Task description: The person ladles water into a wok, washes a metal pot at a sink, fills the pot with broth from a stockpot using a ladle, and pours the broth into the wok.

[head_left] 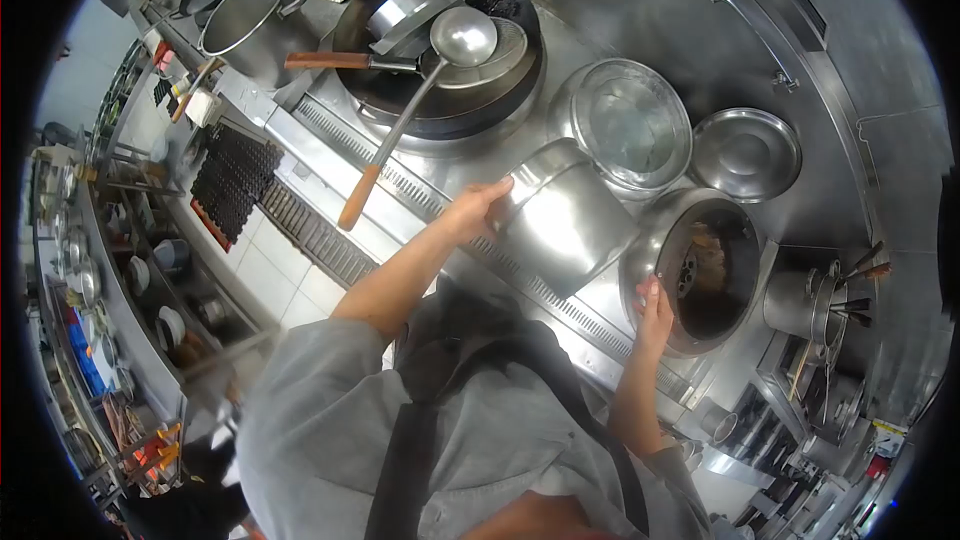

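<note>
My left hand (481,211) is closed on the side of a tall steel pot (570,225), which is tilted over the front of the stove. To the right, my right hand (654,312) has its fingers curled at the near edge of a steel wok ring (645,258). Inside that ring is a dark, browned burner opening (712,265). Just behind the pot sits a round steel basin (632,128) with what looks like clear liquid in it. How far my right fingers reach under the ring's edge is hidden.
A large wok (450,125) holds a ladle (464,37), a wooden-handled strainer (510,52) and a steel pan. Beyond it stands a deep steel pot (250,15). At the right are a shallow steel bowl (747,154) and a utensil container (797,302). Shelves line the left.
</note>
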Motion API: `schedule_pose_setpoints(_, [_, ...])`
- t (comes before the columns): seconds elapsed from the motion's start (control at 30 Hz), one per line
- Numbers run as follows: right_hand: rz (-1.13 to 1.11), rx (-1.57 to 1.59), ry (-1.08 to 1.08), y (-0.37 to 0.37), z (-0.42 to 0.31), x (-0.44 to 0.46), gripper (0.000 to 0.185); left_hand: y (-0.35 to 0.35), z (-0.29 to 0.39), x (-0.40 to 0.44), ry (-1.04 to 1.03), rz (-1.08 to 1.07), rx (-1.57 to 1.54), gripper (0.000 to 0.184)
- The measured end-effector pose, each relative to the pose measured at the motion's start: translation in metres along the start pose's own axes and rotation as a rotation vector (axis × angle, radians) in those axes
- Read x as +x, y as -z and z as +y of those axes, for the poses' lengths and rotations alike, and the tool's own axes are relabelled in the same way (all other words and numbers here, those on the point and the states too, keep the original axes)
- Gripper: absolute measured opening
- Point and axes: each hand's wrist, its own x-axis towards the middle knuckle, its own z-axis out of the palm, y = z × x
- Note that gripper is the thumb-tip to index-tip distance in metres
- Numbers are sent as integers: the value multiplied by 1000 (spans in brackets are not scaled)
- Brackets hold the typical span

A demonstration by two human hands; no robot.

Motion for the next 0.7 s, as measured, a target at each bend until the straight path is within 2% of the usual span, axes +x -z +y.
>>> schedule_pose_setpoints(0.03, [-5, -3, -30, -1, 2, -6, 56, 11, -14, 10, 70, -7, -105, 49])
schedule_pose_setpoints(0.07, [-13, -2, -57, -4, 4, -11, 54, 26, -28, 23, 135, 2, -115, 64])
schedule_pose_setpoints(0.2, [-72, -124, -23, -10, 6, -38, 44, 23, -22, 17, 220, 28, -283, 72])
schedule_pose_setpoints(0.27, [-92, -225, -1, -7, 11, -48, 43, 18, -6, 4, 214, -199, -387, 75])
schedule_pose_setpoints(0.3, [-94, -322, 19, -3, 14, -51, 42, 22, -9, 6, 202, -192, -390, 75])
schedule_pose_setpoints(0.37, [-100, -311, 61, 7, 29, -53, 40, 31, -23, 16, 251, -293, -378, 76])
schedule_pose_setpoints(0.43, [-109, -277, -24, 16, 35, -51, 40, 32, -32, 11, 240, -287, -392, 76])
schedule_pose_setpoints(0.5, [-104, -263, -8, 20, 41, -39, 40, 33, -33, 7, 314, -302, -436, 76])
schedule_pose_setpoints(0.57, [-58, -264, -35, 24, 51, -36, 41, 31, -34, 3, 304, -256, -413, 75])
schedule_pose_setpoints(0.63, [-55, -241, -31, 23, 57, -32, 41, 23, -28, -4, 308, -111, -365, 76])
schedule_pose_setpoints(0.7, [-77, -167, -79, 19, 72, -28, 41, 27, -27, -5, 294, -137, -345, 77])
